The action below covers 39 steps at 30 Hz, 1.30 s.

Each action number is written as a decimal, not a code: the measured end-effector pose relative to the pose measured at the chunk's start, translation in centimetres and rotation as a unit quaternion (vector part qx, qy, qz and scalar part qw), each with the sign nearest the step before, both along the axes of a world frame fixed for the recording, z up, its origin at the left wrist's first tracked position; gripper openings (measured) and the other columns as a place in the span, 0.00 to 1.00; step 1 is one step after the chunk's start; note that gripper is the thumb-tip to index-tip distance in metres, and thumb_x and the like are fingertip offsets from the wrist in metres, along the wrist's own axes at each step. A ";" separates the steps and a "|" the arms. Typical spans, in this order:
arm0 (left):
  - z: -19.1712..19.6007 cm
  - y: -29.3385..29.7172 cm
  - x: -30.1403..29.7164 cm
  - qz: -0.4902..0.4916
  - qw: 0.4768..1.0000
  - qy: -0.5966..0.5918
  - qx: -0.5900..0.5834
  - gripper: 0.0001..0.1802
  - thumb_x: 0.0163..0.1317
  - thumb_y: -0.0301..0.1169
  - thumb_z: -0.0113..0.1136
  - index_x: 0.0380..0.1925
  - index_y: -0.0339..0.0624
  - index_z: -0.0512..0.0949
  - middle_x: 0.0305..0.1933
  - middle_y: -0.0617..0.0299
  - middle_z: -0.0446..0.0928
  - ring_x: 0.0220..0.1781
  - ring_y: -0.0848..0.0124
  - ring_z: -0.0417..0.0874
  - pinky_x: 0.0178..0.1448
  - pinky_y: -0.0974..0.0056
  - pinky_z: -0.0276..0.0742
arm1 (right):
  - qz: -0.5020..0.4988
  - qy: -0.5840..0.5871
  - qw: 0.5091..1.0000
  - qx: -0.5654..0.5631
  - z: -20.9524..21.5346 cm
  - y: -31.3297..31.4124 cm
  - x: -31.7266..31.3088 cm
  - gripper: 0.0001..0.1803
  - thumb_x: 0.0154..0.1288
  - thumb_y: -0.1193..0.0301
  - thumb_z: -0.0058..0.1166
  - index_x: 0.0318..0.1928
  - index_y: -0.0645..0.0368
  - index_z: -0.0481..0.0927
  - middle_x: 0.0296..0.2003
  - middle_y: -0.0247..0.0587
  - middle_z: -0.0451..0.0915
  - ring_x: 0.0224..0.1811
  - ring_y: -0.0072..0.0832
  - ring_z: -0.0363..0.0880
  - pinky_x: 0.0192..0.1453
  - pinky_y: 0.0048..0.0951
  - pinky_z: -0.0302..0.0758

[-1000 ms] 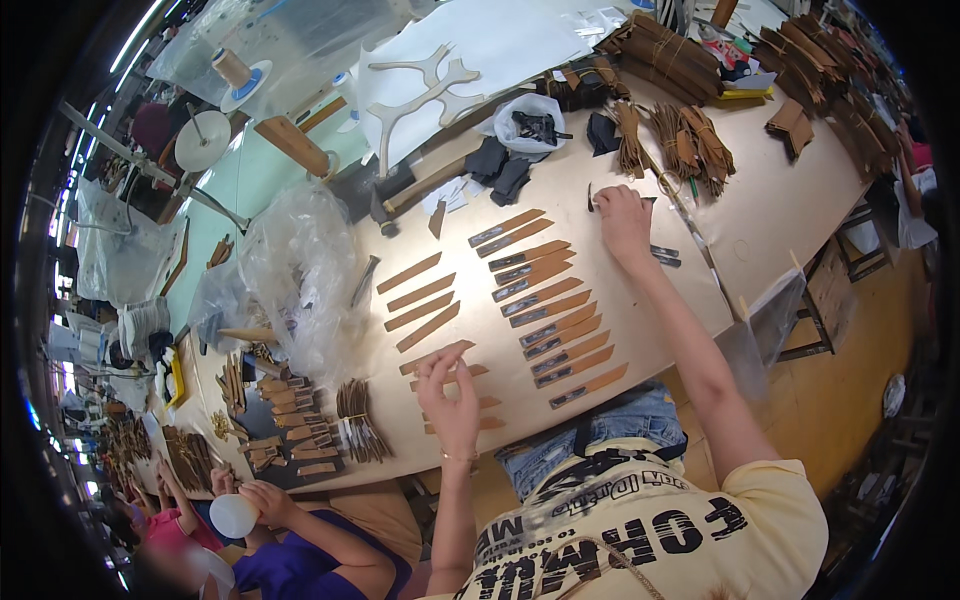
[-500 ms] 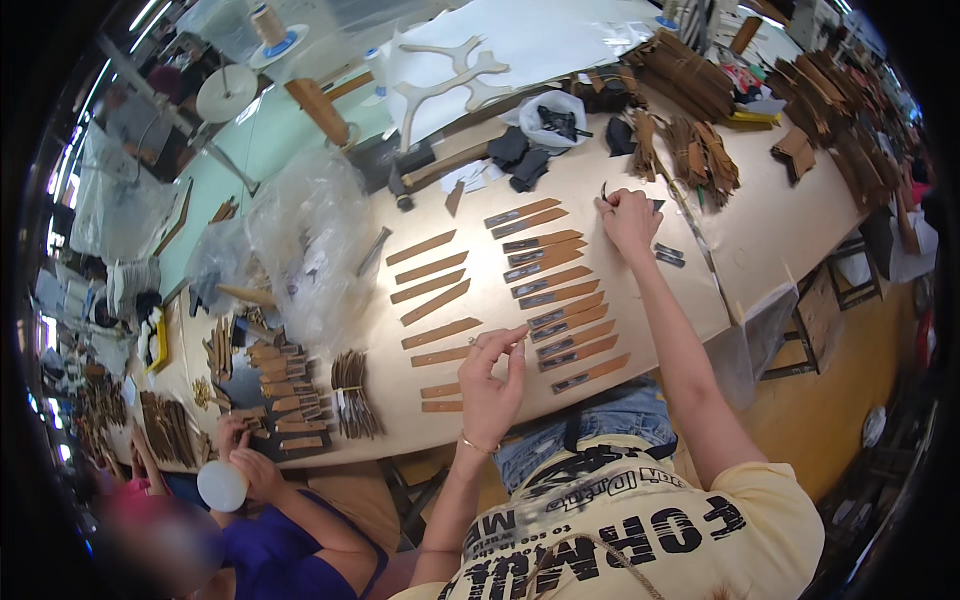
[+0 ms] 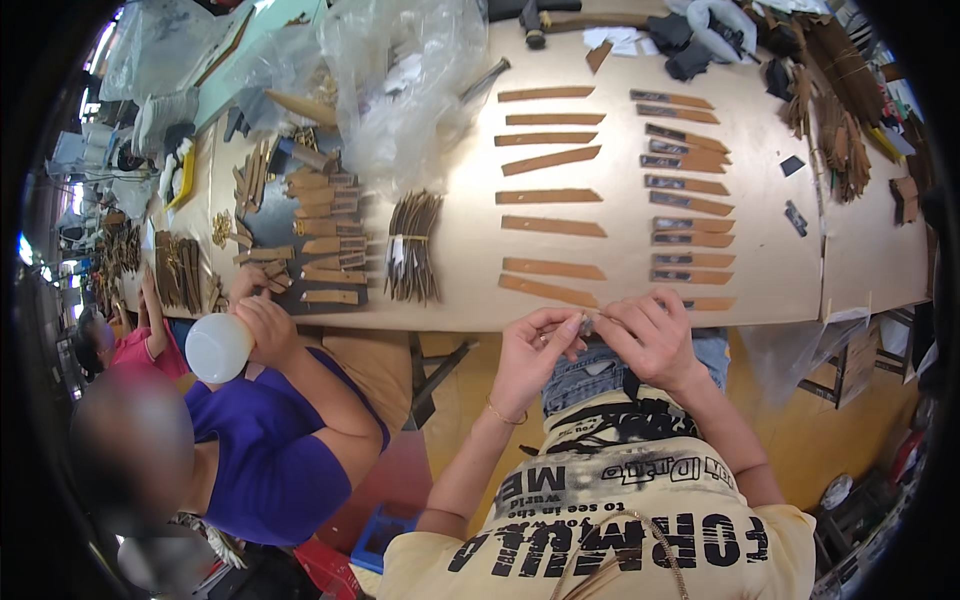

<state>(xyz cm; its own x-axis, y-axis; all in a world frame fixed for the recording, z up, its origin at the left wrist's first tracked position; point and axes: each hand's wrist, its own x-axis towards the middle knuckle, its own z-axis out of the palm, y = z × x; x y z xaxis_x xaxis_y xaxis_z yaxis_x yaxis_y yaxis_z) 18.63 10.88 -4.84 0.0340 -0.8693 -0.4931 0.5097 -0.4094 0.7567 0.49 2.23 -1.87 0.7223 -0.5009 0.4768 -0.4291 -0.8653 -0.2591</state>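
Just over the table's near edge, my left hand [image 3: 540,350] and my right hand [image 3: 655,335] meet, fingertips pinched together. Between them is a small dark grey piece [image 3: 586,325], mostly hidden by the fingers. Beyond my hands, pointed brown leather strips [image 3: 550,197] lie in a spaced column. To their right is a second column of similar strips with dark patches [image 3: 693,185] on their left ends; a few of these touch or overlap. Farther right, a black square piece [image 3: 792,165] and a dark oblong piece [image 3: 796,218] rest on the table.
At my left, a person in purple [image 3: 280,440] holds a white round container [image 3: 219,348] near a dark board with leather pieces. A banded bundle of strips [image 3: 413,245] lies between us. Clear plastic bags [image 3: 400,90], a hammer [image 3: 534,25] and leather stacks [image 3: 845,150] surround the work area.
My right hand has come back from the dark pieces at the right to meet my left hand at the near edge. The view has shifted, with the table higher in the picture.
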 end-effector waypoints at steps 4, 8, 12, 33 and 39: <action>0.4 2.4 1.7 0.035 0.996 -0.073 0.031 0.09 0.68 0.25 0.63 0.43 0.29 0.82 0.35 0.58 0.84 0.32 0.76 0.84 0.33 0.73 0.79 | 0.006 -0.019 0.996 0.084 -0.9 1.9 1.5 0.19 0.56 0.65 0.63 0.49 0.54 0.82 0.44 0.31 0.82 0.43 0.28 0.78 0.52 0.38 0.69; 1.0 2.9 4.9 0.086 0.980 -0.177 0.018 0.08 0.67 0.23 0.63 0.42 0.28 0.82 0.34 0.57 0.84 0.30 0.76 0.83 0.31 0.74 0.78 | -0.046 0.092 0.985 0.141 -3.2 2.9 3.4 0.29 0.57 0.63 0.66 0.60 0.56 0.78 0.63 0.39 0.74 0.60 0.35 0.71 0.61 0.40 0.66; 1.3 1.9 7.5 0.071 0.974 -0.217 -0.008 0.08 0.66 0.22 0.63 0.42 0.27 0.82 0.33 0.57 0.83 0.29 0.76 0.82 0.29 0.76 0.75 | -0.019 0.220 0.970 0.100 -5.6 2.5 3.8 0.33 0.65 0.50 0.57 0.66 0.51 0.73 0.76 0.35 0.57 0.78 0.34 0.52 0.76 0.46 0.53; -0.5 0.3 4.5 -0.006 0.991 -0.130 -0.015 0.14 0.63 0.20 0.67 0.48 0.28 0.80 0.38 0.57 0.84 0.37 0.77 0.85 0.38 0.73 0.82 | -0.143 -0.195 0.789 0.565 -2.0 2.7 4.0 0.17 0.66 0.77 0.62 0.53 0.62 0.73 0.33 0.34 0.81 0.35 0.19 0.79 0.42 0.21 0.75; -1.3 -0.4 4.3 0.055 0.976 -0.207 0.033 0.12 0.61 0.21 0.68 0.44 0.28 0.81 0.35 0.59 0.82 0.34 0.80 0.82 0.38 0.75 0.81 | -0.162 -0.135 0.873 0.440 -3.8 2.7 5.6 0.17 0.64 0.76 0.63 0.51 0.60 0.73 0.31 0.38 0.82 0.32 0.29 0.81 0.40 0.29 0.76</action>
<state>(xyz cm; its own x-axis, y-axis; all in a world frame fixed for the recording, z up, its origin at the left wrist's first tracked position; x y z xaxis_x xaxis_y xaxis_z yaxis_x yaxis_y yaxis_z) 22.93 10.46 -6.12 0.3326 -0.8164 -0.4722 0.2093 -0.4243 0.8810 6.09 4.95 -5.71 0.3953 -0.9163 -0.0637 -0.4348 -0.1256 -0.8917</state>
